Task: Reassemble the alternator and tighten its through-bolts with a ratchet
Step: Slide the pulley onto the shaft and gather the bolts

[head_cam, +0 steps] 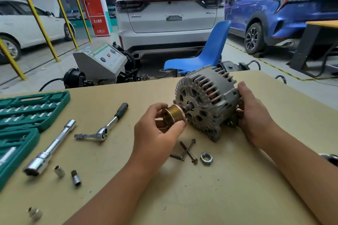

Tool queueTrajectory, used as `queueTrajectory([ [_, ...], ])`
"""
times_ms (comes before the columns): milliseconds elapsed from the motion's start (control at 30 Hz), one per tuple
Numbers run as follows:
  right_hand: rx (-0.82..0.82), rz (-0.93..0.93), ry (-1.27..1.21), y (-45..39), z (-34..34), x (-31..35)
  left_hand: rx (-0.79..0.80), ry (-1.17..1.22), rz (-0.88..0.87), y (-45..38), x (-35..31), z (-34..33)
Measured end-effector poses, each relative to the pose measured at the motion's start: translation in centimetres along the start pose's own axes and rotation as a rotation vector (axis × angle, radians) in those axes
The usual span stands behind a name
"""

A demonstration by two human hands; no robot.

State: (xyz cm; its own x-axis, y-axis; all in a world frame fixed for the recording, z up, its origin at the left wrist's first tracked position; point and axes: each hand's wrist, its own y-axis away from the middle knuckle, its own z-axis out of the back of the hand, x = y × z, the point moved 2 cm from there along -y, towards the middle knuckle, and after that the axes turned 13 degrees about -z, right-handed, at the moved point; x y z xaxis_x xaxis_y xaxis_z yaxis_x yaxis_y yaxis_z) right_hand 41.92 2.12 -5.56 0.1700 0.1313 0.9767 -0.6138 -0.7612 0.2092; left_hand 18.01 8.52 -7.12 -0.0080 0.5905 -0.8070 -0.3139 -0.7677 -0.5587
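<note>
A grey alternator point(204, 100) lies on its side on the tan table point(219, 188), its shaft point(189, 106) pointing left. My right hand point(254, 115) grips its rear end. My left hand point(157, 128) holds a gold grooved pulley point(172, 115) at the tip of the shaft. Three long through-bolts point(188, 150) lie crossed on the table in front of the alternator, with a hex nut point(206, 158) beside them. A ratchet point(104, 126) with a black handle lies left of my left hand.
A long chrome extension with a socket point(49, 147) and three loose sockets point(59, 171) point(75, 177) point(34, 213) lie at the left. A green socket case point(27, 111) fills the left edge. A blue chair point(206, 55), a grey machine point(102, 60) and parked cars stand beyond the table.
</note>
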Motion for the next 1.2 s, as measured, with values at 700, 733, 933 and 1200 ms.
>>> queueTrajectory([
  [700, -0.142, 0.68, 1.392, 8.5, -7.2, -1.4, -0.312, 0.662, 0.212, -0.8, 0.2, 0.6],
  [733, -0.155, 0.679, 1.38, 8.4, -7.1, -1.5, -0.301, 0.689, 0.234, -0.8, 0.2, 0.5],
  [933, -0.194, 0.639, 1.288, 8.2, -6.7, -1.1, -0.278, 0.74, 0.287, -0.8, 0.6, 0.1],
  [1200, -0.159, 0.626, 1.34, 9.2, -6.0, 0.2, -0.18, 0.699, 0.215, -1.0, 0.8, -0.7],
])
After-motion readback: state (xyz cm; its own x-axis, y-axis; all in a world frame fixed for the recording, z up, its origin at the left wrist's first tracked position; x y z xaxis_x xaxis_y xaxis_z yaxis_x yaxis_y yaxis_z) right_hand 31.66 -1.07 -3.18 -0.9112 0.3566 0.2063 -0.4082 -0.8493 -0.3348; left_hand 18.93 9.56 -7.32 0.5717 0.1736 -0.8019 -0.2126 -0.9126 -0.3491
